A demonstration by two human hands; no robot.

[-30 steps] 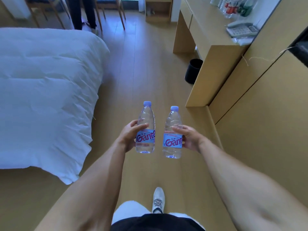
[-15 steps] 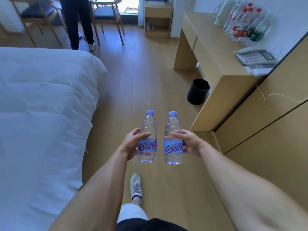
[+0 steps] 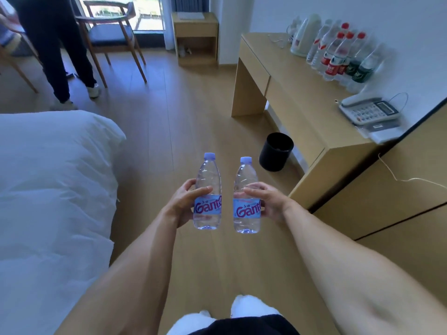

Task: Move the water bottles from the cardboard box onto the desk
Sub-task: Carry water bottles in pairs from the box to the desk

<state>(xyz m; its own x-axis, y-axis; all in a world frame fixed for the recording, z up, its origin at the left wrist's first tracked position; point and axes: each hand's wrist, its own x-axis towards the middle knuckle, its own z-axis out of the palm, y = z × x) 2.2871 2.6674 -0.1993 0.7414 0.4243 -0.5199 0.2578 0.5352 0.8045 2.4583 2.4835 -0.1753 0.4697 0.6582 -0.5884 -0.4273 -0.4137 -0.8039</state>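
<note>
Centre frame, above the floor (image 3: pixel 169 112): left hand (image 3: pixel 180 205) grips left bottle (image 3: pixel 208 194) round its label, thumb across the front. Right hand (image 3: pixel 271 204) grips right bottle (image 3: pixel 246 197) the same way. Both bottles upright, capped, side by side, apart, held in the air. Counter (image 3: pixel 302 97) at right of frame, well apart from the held bottles. On it, upper right: row of bottles (image 3: pixel 338 59) against the wall, kettle (image 3: pixel 304 35) beside them, phone (image 3: pixel 367 110) nearer the frame's right edge. Black bin (image 3: pixel 275 151) on the floor beside the counter. Bed (image 3: pixel 53 189) at left. Second person's legs (image 3: pixel 55 52) and chair (image 3: pixel 113 32) upper left.
</note>
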